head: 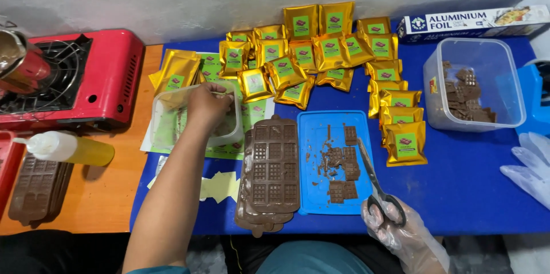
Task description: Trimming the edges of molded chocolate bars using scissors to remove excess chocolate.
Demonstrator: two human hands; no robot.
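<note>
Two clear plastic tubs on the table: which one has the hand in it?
The left tub, beside the red stove: the left hand reaches into it. The right tub holds only chocolate pieces.

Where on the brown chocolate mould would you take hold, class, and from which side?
Grip the brown chocolate mould by its near floppy rim, at the table's front edge, coming from the person's side. It lies flat atop a stack, its cavities face up, the blue cutting board crowds its right and the left hand's forearm crosses its left.

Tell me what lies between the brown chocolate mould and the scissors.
In the head view, the blue cutting board with cut chocolate pieces lies between the chocolate mould and the scissors, which rest on its right edge.
</note>
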